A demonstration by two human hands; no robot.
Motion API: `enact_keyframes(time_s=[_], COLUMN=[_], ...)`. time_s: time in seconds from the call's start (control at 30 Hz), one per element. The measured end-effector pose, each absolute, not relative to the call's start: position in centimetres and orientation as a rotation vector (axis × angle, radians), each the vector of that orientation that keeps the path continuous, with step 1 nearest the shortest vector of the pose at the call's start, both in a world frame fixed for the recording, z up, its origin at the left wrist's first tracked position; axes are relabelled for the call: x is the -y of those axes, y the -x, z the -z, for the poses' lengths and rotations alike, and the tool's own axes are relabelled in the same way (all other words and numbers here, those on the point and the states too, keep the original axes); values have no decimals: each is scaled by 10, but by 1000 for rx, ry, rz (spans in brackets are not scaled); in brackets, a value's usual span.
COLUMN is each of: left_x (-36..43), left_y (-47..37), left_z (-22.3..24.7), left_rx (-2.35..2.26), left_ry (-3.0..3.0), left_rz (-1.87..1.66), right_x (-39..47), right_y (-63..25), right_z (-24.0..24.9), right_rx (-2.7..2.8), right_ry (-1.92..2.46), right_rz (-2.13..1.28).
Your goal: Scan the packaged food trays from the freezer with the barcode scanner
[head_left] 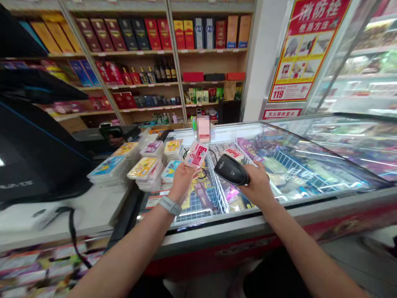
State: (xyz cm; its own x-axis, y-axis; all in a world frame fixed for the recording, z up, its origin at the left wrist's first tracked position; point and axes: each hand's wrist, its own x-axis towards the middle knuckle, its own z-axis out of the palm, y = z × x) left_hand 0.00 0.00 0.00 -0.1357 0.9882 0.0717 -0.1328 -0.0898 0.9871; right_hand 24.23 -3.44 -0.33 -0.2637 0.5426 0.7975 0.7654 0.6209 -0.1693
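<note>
My left hand [182, 179] grips the near edge of a small flat plastic pack [197, 155] with a red and white label, held up over the chest freezer. In my right hand [258, 182] is a black barcode scanner [231, 169], its head pointing left toward the pack. A short gap separates the scanner from the pack. Stacks of similar flat packs with yellow labels [145, 167], blue labels [109, 165] and purple labels [151, 148] stand left of my left hand, on the counter and the freezer's edge. Part of the scanner's handle is hidden by my fingers.
The glass-topped chest freezer [198, 236] spans the front, with white wire baskets [217, 186] of frozen goods inside. A dark checkout machine [34, 157] stands at the left on a white counter [105, 207]. Shelves [139, 85] of boxes and bottles line the back.
</note>
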Motion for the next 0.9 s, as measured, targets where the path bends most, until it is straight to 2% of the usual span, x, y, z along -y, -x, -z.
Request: enact_keyframes(time_s=[0.9], left_x=[5], left_y=[0], left_z=[-1], left_rx=[-1167], left_ry=[-1113], left_rz=[-1417], right_x=[36], right_y=[-243], right_z=[3], right_rx=[1919], right_ry=[1057], right_rz=[303])
